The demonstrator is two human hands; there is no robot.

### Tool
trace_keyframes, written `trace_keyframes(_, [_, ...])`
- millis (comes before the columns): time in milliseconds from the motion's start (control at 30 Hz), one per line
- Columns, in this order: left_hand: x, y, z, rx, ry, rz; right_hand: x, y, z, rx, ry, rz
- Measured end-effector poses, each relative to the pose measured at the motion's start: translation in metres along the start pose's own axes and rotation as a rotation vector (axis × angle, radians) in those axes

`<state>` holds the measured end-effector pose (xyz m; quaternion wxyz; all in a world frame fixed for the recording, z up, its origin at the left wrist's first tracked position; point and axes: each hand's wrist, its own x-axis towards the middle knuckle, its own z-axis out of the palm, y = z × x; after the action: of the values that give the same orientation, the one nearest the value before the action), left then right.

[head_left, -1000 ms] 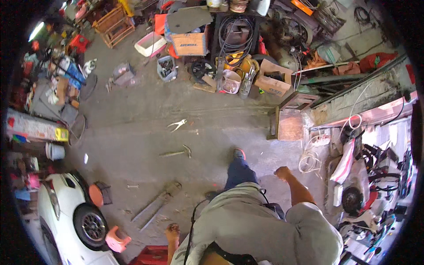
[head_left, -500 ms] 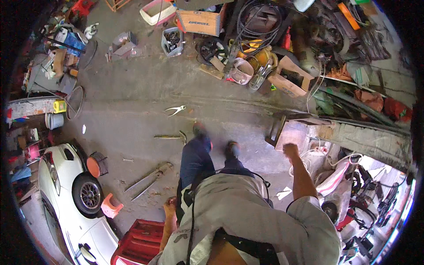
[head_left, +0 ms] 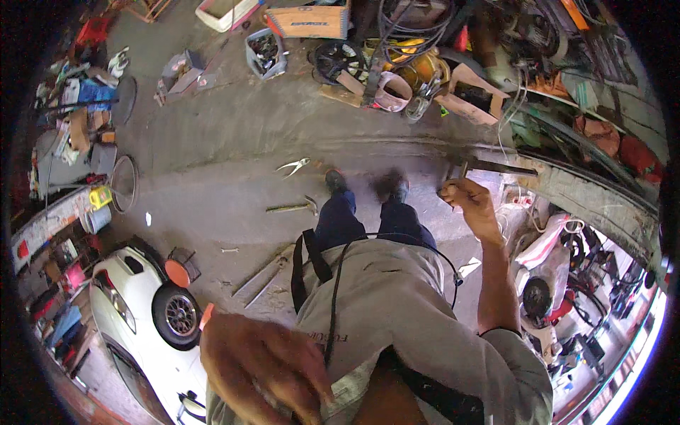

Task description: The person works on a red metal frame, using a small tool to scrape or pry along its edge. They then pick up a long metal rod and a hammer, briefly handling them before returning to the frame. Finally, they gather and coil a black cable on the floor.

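Observation:
My left hand (head_left: 265,368) is raised close in front of my shirt, blurred, its fingers loosely apart and nothing visible in them. On the right, my right hand (head_left: 471,202) is closed, fingers curled together; whatever is in them is hidden. Just beyond it is a dark wooden piece (head_left: 499,168) beside the low ledge; I cannot tell if they touch. Pliers (head_left: 294,166) and a hammer (head_left: 294,207) lie on the floor left of my feet. Nearer, long-handled cutters (head_left: 262,276) and a small wrench (head_left: 229,249) lie there too.
A white car (head_left: 134,319) stands at the left, with a round-topped stool (head_left: 182,270) by its wheel. Boxes, cables and a wheel (head_left: 340,62) crowd the far side. A concrete ledge (head_left: 591,205) runs along the right, with bags and machine parts nearer me.
My left hand has come up from my side to before my chest. The right hand has bent inward over the wooden piece. My feet and view have shifted.

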<state>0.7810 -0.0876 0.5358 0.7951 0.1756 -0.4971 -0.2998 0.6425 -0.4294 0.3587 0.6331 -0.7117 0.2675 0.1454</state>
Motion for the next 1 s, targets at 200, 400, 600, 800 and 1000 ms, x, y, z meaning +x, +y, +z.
trace_keyframes(200, [0.037,-0.008,0.003,0.028,-0.2,-0.276,-0.017,-0.064,-0.038,0.033,0.03,-0.073])
trace_keyframes(400, [0.057,-0.029,0.023,0.136,-0.125,-0.251,-0.009,-0.089,-0.078,0.135,-0.14,-0.263])
trace_keyframes(600, [0.058,-0.023,0.033,0.29,-0.035,-0.156,-0.016,-0.118,-0.089,0.09,-0.215,-0.332])
trace_keyframes(800, [0.043,0.003,0.049,0.548,0.219,-0.061,-0.014,-0.121,-0.064,-0.031,-0.243,-0.271])
trace_keyframes(1000, [0.033,0.032,0.075,0.599,0.374,0.116,0.002,-0.129,-0.025,-0.02,-0.387,-0.222])
